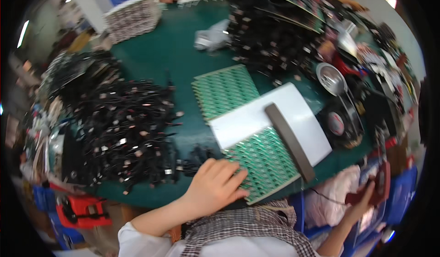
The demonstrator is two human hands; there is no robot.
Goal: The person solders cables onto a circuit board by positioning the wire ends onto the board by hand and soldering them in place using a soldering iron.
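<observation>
My left hand (219, 183) is closed with bent fingers at the left edge of a green circuit board panel (266, 163), which carries rows of small parts. The panel lies on a white sheet (293, 108), and a dark flat bar (289, 142) rests along its right side. Out to the right, beyond the table's edge, my right hand (366, 196) grips a red gun-shaped tool (381, 183) with a thin cord. Its narrow front points up and is blurred. A second green panel (225, 91) lies just beyond the sheet.
Black cable bundles (133, 133) cover the table's left side; another tall cable pile (270, 41) stands at the back. A metal ladle-shaped dish (331, 78) and a black round device (339, 122) sit on the right. A woven basket (133, 19) stands far left. Other people sit across the table.
</observation>
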